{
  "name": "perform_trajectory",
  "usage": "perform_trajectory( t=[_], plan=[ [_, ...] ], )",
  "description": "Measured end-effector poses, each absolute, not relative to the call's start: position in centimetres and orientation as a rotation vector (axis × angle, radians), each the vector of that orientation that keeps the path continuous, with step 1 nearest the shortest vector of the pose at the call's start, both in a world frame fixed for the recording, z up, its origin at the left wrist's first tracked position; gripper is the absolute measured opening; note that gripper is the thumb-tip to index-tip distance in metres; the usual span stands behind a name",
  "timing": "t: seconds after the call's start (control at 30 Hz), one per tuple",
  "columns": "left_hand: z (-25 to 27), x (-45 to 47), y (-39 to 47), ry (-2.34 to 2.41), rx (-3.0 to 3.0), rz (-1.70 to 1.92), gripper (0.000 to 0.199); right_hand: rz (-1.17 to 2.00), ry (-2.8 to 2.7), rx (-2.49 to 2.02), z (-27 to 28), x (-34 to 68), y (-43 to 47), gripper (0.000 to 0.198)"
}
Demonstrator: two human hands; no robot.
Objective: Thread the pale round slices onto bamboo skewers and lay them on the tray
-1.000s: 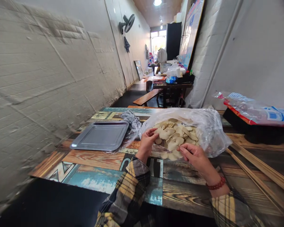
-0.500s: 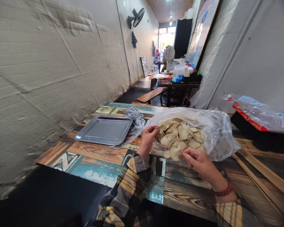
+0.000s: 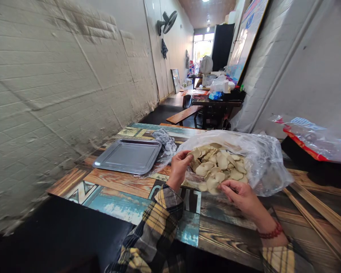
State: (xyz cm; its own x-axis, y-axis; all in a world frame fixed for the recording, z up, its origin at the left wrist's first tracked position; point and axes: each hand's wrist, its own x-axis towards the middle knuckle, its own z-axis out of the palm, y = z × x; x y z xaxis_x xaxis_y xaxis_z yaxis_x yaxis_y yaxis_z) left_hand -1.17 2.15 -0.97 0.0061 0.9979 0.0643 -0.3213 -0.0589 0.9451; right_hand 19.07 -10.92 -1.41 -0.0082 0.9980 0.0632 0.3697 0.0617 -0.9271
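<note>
A clear plastic bag [image 3: 261, 159] lies open on the painted wooden table [image 3: 122, 193], holding a heap of pale round slices [image 3: 218, 165]. My left hand [image 3: 179, 168] pinches the bag's left rim by the slices. My right hand [image 3: 243, 197] grips the bag's near edge, fingers curled over the plastic. Both sleeves are yellow and dark plaid, and a red bead bracelet sits on my right wrist.
An empty metal tray [image 3: 127, 156] sits left of the bag, with a grey cloth [image 3: 166, 138] behind it. Several wooden sticks [image 3: 315, 212] lie at the right. A red and blue packet [image 3: 315, 138] rests on a dark box. A brick wall runs along the left.
The view has shifted slightly rightward and closer. My left hand rose a little along the bag's rim; my right hand stayed on the near edge.
</note>
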Motion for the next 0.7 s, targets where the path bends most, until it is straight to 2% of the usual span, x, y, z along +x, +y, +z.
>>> perform_trajectory(
  t=[0.7],
  plan=[
    [-1.3,-1.0,2.1,0.951,1.197,1.411,0.016,0.862,-1.486,-1.440,-2.7,19.0,-10.4,0.031]
  ],
)
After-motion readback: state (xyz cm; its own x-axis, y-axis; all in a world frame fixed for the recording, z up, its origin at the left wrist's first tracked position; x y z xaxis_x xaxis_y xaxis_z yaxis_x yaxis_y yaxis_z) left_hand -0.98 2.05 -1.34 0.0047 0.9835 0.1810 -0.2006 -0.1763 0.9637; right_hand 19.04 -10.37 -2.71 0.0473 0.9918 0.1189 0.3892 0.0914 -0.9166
